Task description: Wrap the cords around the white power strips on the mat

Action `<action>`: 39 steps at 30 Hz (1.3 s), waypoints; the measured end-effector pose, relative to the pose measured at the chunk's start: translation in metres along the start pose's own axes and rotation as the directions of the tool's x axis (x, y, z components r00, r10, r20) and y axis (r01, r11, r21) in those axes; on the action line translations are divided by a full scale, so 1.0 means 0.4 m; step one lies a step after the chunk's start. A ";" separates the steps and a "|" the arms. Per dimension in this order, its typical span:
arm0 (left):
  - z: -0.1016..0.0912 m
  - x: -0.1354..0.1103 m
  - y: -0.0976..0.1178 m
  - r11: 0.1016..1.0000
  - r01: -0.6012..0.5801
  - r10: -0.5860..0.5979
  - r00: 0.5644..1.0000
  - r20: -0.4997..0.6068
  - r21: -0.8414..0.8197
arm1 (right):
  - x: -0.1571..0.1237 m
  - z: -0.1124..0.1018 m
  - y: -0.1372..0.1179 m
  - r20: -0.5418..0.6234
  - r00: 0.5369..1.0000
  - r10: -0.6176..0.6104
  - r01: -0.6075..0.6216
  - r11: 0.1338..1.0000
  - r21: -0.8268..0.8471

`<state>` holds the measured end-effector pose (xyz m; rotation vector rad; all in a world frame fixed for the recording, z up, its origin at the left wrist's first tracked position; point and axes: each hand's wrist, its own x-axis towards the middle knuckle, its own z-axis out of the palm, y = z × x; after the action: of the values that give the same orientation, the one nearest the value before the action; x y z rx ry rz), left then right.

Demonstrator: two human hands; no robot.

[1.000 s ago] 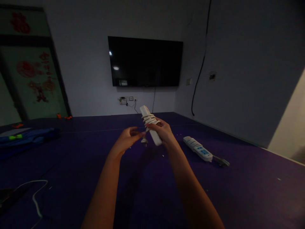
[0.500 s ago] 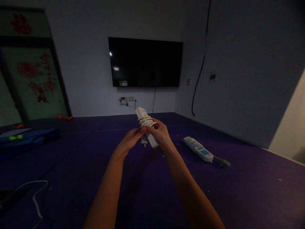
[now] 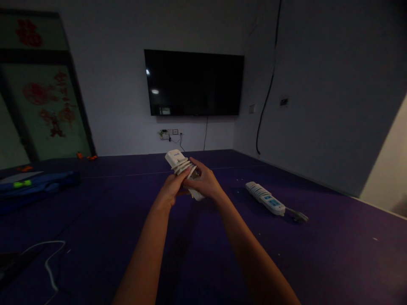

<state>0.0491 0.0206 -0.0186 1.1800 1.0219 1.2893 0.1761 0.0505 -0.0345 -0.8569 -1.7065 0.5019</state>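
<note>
On my feed I see a purple mat (image 3: 318,254) covering the whole floor up to the pale walls; a dark TV (image 3: 193,82) hangs on the far wall, straight ahead; at far left stands a door (image 3: 47,101) with red decals on its panels; a blue bag (image 3: 41,182) lies on the mat below it.

Both bare forearms reach forward from the bottom edge and meet in mid-view, above the mat. The right hand (image 3: 203,182) is wrapped around the lower part of a white strip (image 3: 174,157), grasping it; the left hand (image 3: 173,188) grips the same strip from the left, its fingertips on the cord (image 3: 182,166) wound around the body. The strip is held off the mat, tilted, its upper end pointing up and left.

A second strip (image 3: 265,198), white with blue outlets, lies on the mat well to the right of the hands; a white cable (image 3: 47,258) curls at lower left; sockets (image 3: 171,132) sit on the wall under the TV.
</note>
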 end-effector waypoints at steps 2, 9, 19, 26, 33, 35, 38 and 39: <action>0.002 0.004 0.000 0.998 -0.002 -0.001 0.999 -0.039 -0.062 | 0.002 0.006 0.003 0.023 0.999 -0.044 0.044 0.999 0.030; -0.002 0.021 -0.001 0.962 -0.041 0.002 0.989 -0.145 -0.269 | 0.004 0.016 -0.004 0.069 0.993 -0.093 0.086 0.992 0.088; -0.074 0.032 0.039 0.764 -0.163 -0.036 0.955 -0.294 -0.624 | 0.035 -0.009 0.058 0.124 0.968 0.216 -0.241 0.941 0.239; -0.077 0.018 0.055 0.724 -0.216 0.009 0.952 -0.304 -0.655 | 0.024 0.028 0.069 0.298 0.954 -0.043 -0.055 0.948 0.313; -0.062 0.013 0.055 0.812 -0.184 0.001 0.950 -0.313 -0.555 | 0.018 0.025 0.057 0.194 0.981 0.031 -0.046 0.996 0.073; -0.063 0.012 0.052 0.856 -0.162 -0.004 0.948 -0.319 -0.491 | 0.017 0.013 0.045 0.240 0.969 0.054 -0.073 0.995 0.069; -0.073 0.017 0.044 0.921 -0.112 -0.029 0.934 -0.355 -0.372 | 0.010 -0.013 0.015 0.364 0.926 0.100 -0.117 0.993 0.024; -0.078 0.021 0.040 0.940 -0.100 -0.032 0.926 -0.376 -0.326 | 0.006 -0.023 0.003 0.421 0.899 0.123 -0.141 0.990 0.013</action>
<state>0.0163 0.0296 -0.0065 0.7005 0.9976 1.6873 0.1847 0.0523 -0.0310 -0.8807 -2.0255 0.8634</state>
